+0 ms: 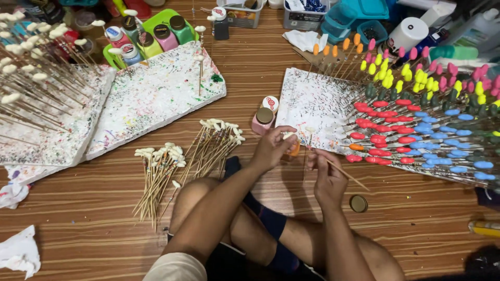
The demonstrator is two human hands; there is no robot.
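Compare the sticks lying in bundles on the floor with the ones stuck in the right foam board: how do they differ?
The floor bundles lie flat in loose heaps with plain white tips. The sticks in the right foam board stand pushed into the foam, fanned out, with tips painted red, blue, yellow, pink, orange and green. Both are thin wooden sticks with small bulbous tips.

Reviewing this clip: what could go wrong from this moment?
The left hand holds a small orange paint bottle with its gold cap lying off on the floor; tipping it could spill paint. The stick in the right hand works close beside the painted sticks in the foam board, and might smear them.
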